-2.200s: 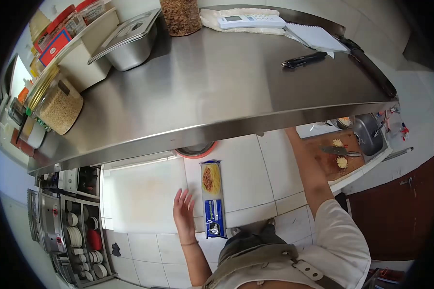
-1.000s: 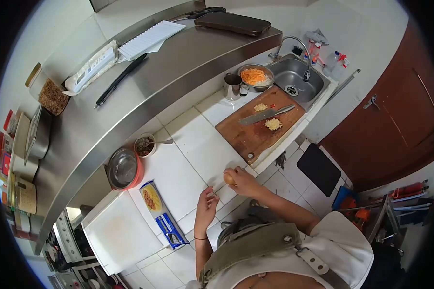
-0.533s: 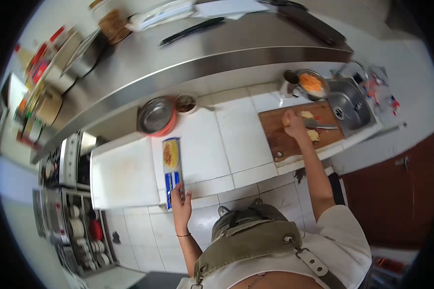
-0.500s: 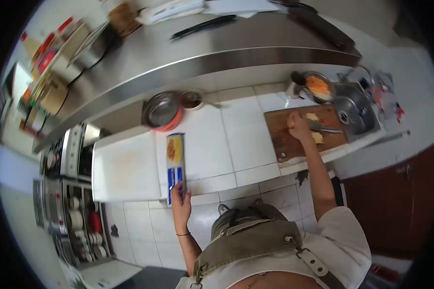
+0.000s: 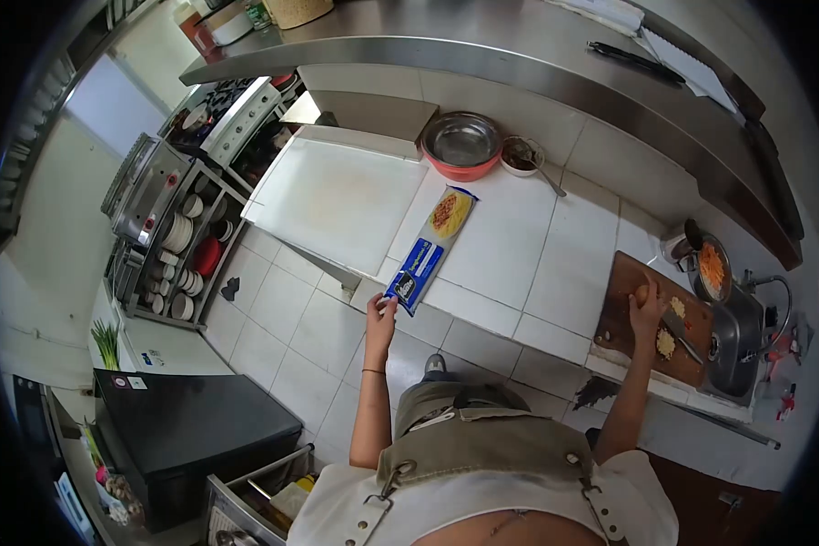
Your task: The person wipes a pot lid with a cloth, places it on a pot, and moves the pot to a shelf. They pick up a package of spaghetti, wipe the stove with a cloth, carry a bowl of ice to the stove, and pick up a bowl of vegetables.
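A blue and yellow pasta packet (image 5: 430,250) lies slanted on the white tiled counter, its lower end at the front edge. My left hand (image 5: 381,320) pinches the corner of that lower end. Over the wooden cutting board (image 5: 621,273) at the right, my right hand (image 5: 647,305) has its fingers curled round a small brownish, round item (image 5: 642,294). Beside that hand a knife (image 5: 682,334) rests on the board, between small piles of chopped pale food (image 5: 666,344).
Behind the packet stand a red bowl with a metal bowl (image 5: 462,146) and a small bowl with a spoon (image 5: 521,156). Shredded orange food in a bowl (image 5: 712,271) is beside the sink (image 5: 735,355). A steel shelf (image 5: 482,41) overhangs the counter. An open drawer (image 5: 262,500) is at lower left.
The view has swung left, so the counter appears farther right. My left hand has shifted to the packet's lower corner. My right hand remains over the board.
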The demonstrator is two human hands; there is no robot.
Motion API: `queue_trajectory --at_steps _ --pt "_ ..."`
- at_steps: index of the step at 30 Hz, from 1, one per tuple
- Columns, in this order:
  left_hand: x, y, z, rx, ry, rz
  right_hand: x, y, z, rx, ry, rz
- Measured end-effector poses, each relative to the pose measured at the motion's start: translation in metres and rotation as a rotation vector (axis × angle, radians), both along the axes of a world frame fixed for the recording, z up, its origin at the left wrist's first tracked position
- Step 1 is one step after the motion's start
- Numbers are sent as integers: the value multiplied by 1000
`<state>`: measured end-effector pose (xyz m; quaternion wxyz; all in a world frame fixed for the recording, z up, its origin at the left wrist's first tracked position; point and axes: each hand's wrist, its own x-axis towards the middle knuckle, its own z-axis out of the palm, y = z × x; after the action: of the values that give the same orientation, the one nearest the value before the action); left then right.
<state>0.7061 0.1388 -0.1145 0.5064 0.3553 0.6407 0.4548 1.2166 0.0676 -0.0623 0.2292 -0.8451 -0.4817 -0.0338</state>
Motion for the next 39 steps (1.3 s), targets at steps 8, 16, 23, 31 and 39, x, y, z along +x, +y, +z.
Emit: queue_trajectory --at_steps 8,16,23,31,39 --pt "11 11 -25 -40 -293 89 -42 -12 22 214 -126 50" --pt "11 -16 -37 -92 -116 85 -173 25 28 487 -66 383" --pt "-134 -113 -101 -514 593 -537 -398 22 38 419 420 1260" --pt "-320 -132 -176 -720 511 -540 -635 76 -3 137 715 1572" --pt "-399 -206 -295 -991 -343 -562 -800 162 -36 -220 740 1573"
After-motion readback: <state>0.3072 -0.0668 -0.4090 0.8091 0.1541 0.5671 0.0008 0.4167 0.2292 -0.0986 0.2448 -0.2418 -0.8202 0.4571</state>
